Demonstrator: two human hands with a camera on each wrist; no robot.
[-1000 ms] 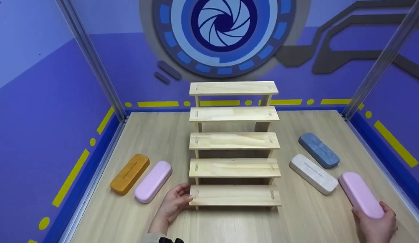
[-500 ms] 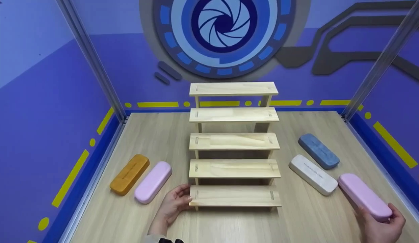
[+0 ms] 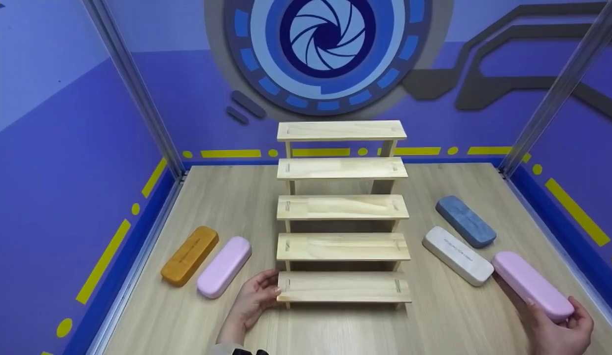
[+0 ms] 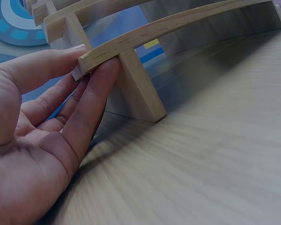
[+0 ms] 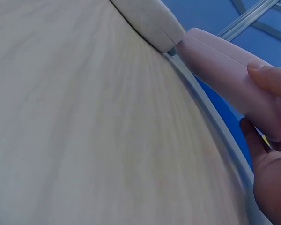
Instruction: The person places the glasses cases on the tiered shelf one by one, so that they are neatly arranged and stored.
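A wooden rack with stepped shelves stands in the middle of the table. My left hand pinches the left end of its lowest shelf; in the left wrist view the thumb of my left hand lies on top of the board, fingers beneath. At the right, my right hand grips the near end of a pink case. The right wrist view shows that pink case tilted, with its near end raised off the table, between the thumb and fingers of my right hand.
A white case and a blue case lie right of the rack, the white one close beside the held case. Left of the rack lie an orange case and another pink case. Printed panels with metal posts enclose the table.
My right hand has moved slightly right with the pink case, whose near end has swung right and up. The left hand and the rack have stayed in place.
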